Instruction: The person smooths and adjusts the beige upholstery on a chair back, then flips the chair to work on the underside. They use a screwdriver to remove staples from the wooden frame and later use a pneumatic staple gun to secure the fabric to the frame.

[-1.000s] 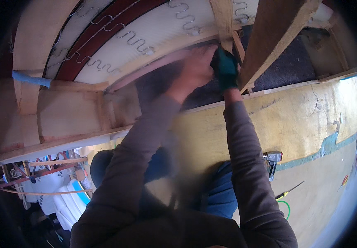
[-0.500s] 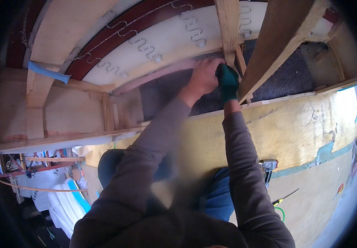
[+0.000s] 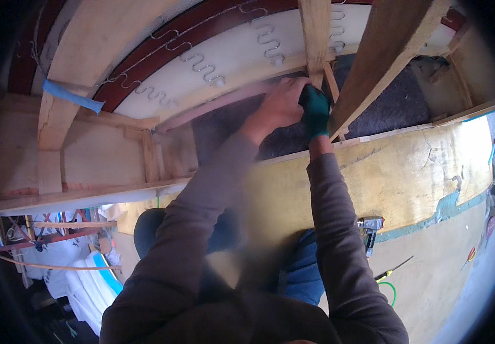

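My bare left hand (image 3: 282,104) and my green-gloved right hand (image 3: 315,112) meet inside a wooden furniture frame, at the foot of an upright wooden post (image 3: 315,40). The fingers of both are curled in; whatever lies between them is hidden. Beneath and beside them dark grey cloth (image 3: 224,129) lines the opening. A pinkish strip (image 3: 201,109) runs along the curved rail up to my left hand. Just right of the glove a thick slanting beam (image 3: 382,69) comes down. Wavy metal springs (image 3: 201,69) cross the pale panel behind.
A blue strip (image 3: 73,96) wraps the left beam. On the floor at right lie a pneumatic tool (image 3: 372,225), a long thin tool with a yellow handle (image 3: 393,269), a green hose (image 3: 392,293) and scissors (image 3: 470,255). White bundles (image 3: 91,281) sit at lower left.
Both hands stay at the same spot by the post, with my left forearm slightly further left. The whole view has shifted a little.
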Available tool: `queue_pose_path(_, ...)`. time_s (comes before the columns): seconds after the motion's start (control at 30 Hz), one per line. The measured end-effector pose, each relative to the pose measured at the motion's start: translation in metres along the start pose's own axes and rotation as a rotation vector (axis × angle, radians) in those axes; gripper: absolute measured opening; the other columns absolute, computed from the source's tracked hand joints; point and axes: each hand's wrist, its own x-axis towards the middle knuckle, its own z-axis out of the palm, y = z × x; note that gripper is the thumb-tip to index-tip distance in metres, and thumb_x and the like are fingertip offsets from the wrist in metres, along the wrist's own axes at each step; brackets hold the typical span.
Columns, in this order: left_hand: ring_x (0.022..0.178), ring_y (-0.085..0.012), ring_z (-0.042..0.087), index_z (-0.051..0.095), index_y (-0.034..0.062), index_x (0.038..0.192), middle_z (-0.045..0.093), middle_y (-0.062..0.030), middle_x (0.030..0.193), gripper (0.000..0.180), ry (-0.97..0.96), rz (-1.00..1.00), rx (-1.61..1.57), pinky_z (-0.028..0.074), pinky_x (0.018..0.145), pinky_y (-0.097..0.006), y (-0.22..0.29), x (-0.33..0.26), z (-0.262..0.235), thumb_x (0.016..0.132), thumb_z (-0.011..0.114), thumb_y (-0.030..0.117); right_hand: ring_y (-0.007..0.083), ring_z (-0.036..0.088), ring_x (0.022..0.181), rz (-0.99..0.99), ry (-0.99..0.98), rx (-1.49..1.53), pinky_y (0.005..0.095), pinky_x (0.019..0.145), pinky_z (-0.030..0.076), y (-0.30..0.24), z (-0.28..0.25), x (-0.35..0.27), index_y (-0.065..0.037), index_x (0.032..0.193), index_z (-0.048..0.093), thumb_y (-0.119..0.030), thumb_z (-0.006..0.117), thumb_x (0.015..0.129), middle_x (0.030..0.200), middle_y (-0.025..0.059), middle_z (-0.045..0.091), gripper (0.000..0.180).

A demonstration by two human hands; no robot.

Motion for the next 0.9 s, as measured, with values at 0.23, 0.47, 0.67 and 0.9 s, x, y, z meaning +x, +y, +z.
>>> queue_pose_path(0.23, 0.130, -0.0431, 0.062, 0.060, 0.0057, 0.144, 0.070, -0.0231, 0.133, 0.068, -0.050, -0.025, 0.056, 0.050, 0.109, -0.050, 0.000, 0.001, 0.009, 0.077, 0.068, 0.001, 0.0396, 0.070, 0.087, -0.049, 0.071, -0.341, 0.0485, 0.073, 0.055, -0.004, 0.005, -0.007, -0.008, 0.110, 0.071, -0.010, 0.070, 0.095, 0.094, 0.0152, 0.073, 0.015)
queue_pose_path(0.47, 0.123, -0.0423, 0.068, 0.063, 0.0094, 0.143, 0.074, -0.0207, 0.128, 0.067, -0.040, -0.004, -0.049, 0.054, 0.105, -0.049, -0.003, 0.007, -0.003, 0.077, 0.068, 0.000, 0.0383, 0.070, 0.082, -0.041, 0.142, -0.217, 0.0472, 0.069, 0.055, -0.006, 0.007, -0.010, -0.010, 0.102, 0.070, -0.013, 0.071, 0.095, 0.088, 0.0133, 0.072, 0.008)
queue_pose_path(0.67, 0.135, -0.0425, 0.061, 0.061, 0.0066, 0.145, 0.066, -0.0241, 0.144, 0.062, -0.240, -0.146, -0.203, 0.050, 0.114, -0.048, -0.004, 0.009, -0.031, 0.084, 0.070, 0.008, 0.0393, 0.073, 0.088, -0.047, 0.076, -0.195, 0.0464, 0.073, 0.057, -0.009, -0.002, 0.007, -0.011, 0.109, 0.073, -0.017, 0.072, 0.094, 0.094, 0.0149, 0.075, 0.016)
queue_pose_path(0.9, 0.128, -0.0423, 0.058, 0.061, 0.0063, 0.136, 0.064, -0.0179, 0.136, 0.059, -0.025, 0.208, 0.181, 0.049, 0.107, -0.050, -0.019, 0.020, -0.049, 0.079, 0.074, 0.007, 0.0407, 0.075, 0.090, 0.017, 0.025, -0.122, 0.0471, 0.076, 0.059, -0.047, -0.022, 0.026, -0.016, 0.127, 0.075, -0.016, 0.072, 0.094, 0.102, 0.0166, 0.078, 0.033)
